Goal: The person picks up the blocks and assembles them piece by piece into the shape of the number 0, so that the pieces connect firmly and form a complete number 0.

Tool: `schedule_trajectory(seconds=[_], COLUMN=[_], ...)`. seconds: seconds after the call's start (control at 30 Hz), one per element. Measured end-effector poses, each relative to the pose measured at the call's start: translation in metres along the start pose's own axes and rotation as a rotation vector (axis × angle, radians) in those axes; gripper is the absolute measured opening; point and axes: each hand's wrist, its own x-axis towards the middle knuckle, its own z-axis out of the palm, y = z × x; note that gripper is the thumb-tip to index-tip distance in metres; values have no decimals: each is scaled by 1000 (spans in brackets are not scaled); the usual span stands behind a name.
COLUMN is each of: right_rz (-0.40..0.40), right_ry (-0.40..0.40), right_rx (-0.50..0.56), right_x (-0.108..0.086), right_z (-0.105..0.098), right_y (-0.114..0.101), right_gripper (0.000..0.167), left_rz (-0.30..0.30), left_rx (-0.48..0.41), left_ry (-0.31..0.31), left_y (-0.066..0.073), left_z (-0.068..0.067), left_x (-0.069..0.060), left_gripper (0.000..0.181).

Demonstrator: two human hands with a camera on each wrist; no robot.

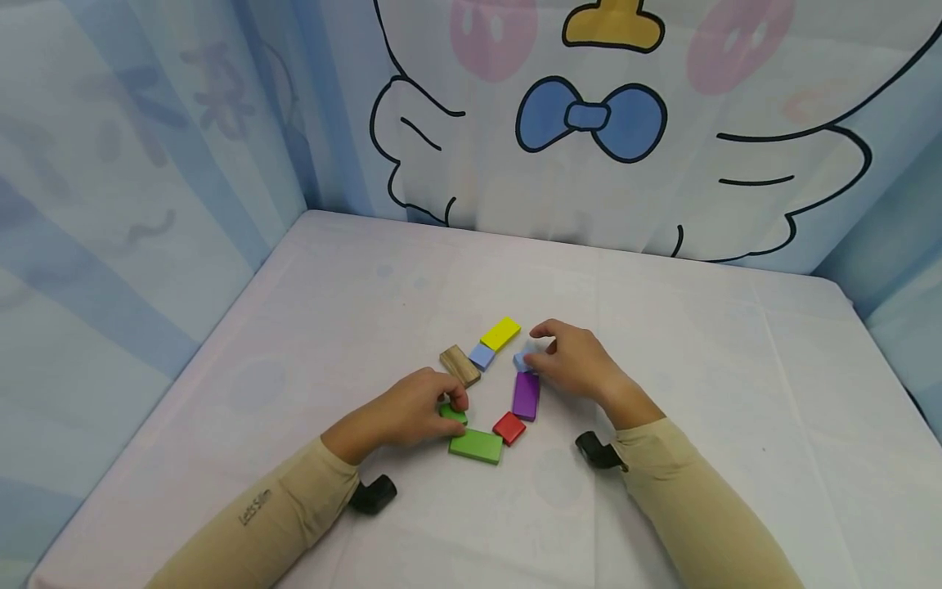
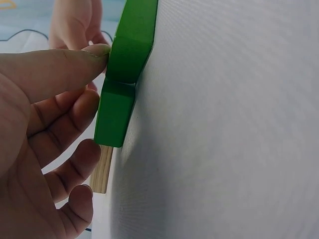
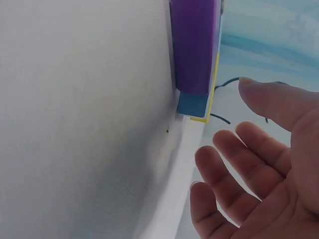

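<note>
My left hand bends over a small green block, thumb and index finger at its sides. In the left wrist view the thumb also touches the edge of a longer green block, which abuts the small one. My right hand hovers with fingers apart beside a light blue block, partly hidden by the thumb in the head view. In the right wrist view nothing lies between the fingers. That blue block meets the end of a purple block.
A red block sits between the purple and long green blocks. Across the ring lie a wood-brown block, a second blue block and a yellow block. White cloth covers the table; a printed curtain stands behind.
</note>
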Motion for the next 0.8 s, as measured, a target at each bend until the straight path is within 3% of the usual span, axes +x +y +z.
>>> schedule_trajectory(seconds=[0.37, 0.8], right_rz=[-54, -147], right_ry=[-21, -45], right_rx=[29, -38], right_x=[-18, -40], right_z=[-2, 4], right_y=[-8, -16], right_gripper=[46, 51], left_rz=[-3, -15], left_rx=[2, -3], left_ry=[-2, 3], left_y=[0, 3], left_z=[-1, 0], left_x=[1, -1], left_gripper=[18, 19])
